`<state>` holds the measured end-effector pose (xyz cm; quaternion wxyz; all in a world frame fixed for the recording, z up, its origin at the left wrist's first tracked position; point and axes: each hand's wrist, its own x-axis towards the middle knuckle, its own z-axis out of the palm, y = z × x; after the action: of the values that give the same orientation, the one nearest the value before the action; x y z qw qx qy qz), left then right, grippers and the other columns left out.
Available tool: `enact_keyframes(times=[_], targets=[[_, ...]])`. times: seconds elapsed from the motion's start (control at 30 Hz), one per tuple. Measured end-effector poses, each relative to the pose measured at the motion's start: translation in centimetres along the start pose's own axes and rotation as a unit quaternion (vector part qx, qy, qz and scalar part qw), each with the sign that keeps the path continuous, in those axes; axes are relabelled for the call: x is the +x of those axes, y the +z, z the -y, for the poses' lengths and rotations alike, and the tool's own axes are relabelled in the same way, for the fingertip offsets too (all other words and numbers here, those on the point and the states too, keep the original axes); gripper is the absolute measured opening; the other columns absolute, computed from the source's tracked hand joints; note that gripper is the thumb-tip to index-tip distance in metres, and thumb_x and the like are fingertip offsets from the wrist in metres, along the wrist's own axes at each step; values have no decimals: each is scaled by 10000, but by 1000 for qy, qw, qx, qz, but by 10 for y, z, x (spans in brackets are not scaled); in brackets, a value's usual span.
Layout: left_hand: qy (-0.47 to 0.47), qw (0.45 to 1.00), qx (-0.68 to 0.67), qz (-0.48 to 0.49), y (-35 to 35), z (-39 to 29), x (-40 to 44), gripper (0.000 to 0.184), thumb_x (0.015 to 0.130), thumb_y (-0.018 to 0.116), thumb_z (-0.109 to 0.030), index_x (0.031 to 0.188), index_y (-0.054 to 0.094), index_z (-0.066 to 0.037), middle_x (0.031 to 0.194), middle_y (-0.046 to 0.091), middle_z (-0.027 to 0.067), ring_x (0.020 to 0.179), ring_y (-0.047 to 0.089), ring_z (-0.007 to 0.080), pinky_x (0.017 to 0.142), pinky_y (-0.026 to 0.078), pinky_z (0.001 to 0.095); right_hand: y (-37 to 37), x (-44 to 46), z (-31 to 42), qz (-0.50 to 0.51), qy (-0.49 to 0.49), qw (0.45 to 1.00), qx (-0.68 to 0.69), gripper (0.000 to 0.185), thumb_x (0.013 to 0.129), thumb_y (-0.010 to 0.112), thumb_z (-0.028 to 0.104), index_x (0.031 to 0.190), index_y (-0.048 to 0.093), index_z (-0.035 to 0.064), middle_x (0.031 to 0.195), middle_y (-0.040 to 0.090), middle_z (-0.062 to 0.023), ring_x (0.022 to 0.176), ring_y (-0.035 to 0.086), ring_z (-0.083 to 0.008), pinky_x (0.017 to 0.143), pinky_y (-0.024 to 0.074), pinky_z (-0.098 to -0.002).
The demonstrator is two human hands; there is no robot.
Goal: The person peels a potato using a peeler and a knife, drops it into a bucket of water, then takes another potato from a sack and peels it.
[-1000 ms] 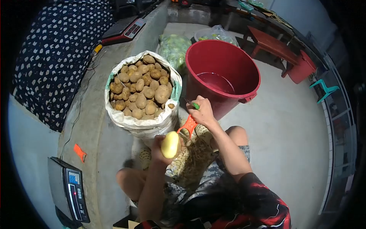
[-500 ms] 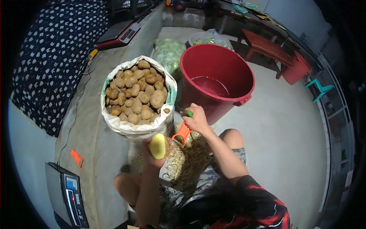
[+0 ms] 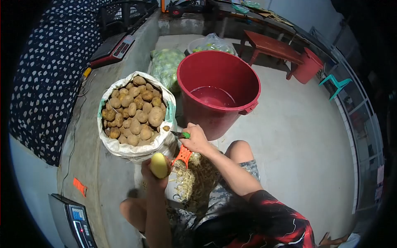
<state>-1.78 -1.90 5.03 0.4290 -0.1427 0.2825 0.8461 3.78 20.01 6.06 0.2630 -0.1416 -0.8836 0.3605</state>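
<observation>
My left hand [image 3: 152, 175] is wrapped round a peeled yellow potato [image 3: 159, 165]. My right hand [image 3: 196, 140] grips a small knife with a green handle [image 3: 186, 135], its dark blade pointing left, and an orange peeler [image 3: 182, 156] hangs below the same hand. Just beyond my hands, a white sack [image 3: 108, 141] stands full of unpeeled potatoes [image 3: 135, 125]. To its right is a large red tub [image 3: 206, 120] with some liquid at the bottom. Peelings [image 3: 188, 182] lie in a heap between my legs.
Another orange peeler [image 3: 80, 187] lies on the ledge by a digital scale [image 3: 74, 223]. A red scale [image 3: 112, 50] sits farther up. Behind the tub are a bag of green produce [image 3: 165, 66] and a red bench [image 3: 271, 46]. Someone's hand [image 3: 331, 239] shows at bottom right.
The view has turned, so the sack and tub sit farther left and lower. The knife blade now shows clearly. Both hands keep their hold. Another person's hand has appeared at bottom right.
</observation>
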Motion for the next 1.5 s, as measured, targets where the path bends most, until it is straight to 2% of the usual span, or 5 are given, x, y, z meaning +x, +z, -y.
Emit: enact_keyframes(times=[0.67,0.93,1.0,1.27,1.5], targets=[[164,986,27,-14,-19,14,15,346,852,505,-378,950,613,-65,916,643,83,896,616,272,775,510,433,11,-1,22,-77,-69,994,-24,405,849,646,247,533,527,24,586,464,-125,627,453,-279,625,327,-405],[95,994,-41,22,-14,20,14,357,861,518,-307,1064,587,-21,966,662,104,933,643,264,908,520,424,-6,12,40,-88,-153,978,-107,92,719,664,167,662,696,103,647,589,-53,723,500,-246,711,343,-392],[-160,929,20,332,-27,5,19,450,845,485,-314,1117,558,37,1055,625,183,1028,606,297,915,498,498,-10,27,6,-128,-94,980,-119,71,687,665,162,696,717,114,610,512,-70,723,501,-255,701,341,-398],[33,996,-63,52,-6,21,8,433,834,533,-329,1100,592,7,1047,651,159,996,618,304,925,500,483,-11,7,45,-79,-148,985,-52,96,703,655,143,619,651,96,612,570,-64,688,502,-245,696,339,-390],[-137,969,3,205,-12,15,4,437,803,594,-253,1128,551,35,970,655,179,815,680,305,705,594,435,-15,23,18,-116,-101,979,-130,68,702,670,179,683,711,129,651,578,-51,718,506,-239,715,356,-405]])
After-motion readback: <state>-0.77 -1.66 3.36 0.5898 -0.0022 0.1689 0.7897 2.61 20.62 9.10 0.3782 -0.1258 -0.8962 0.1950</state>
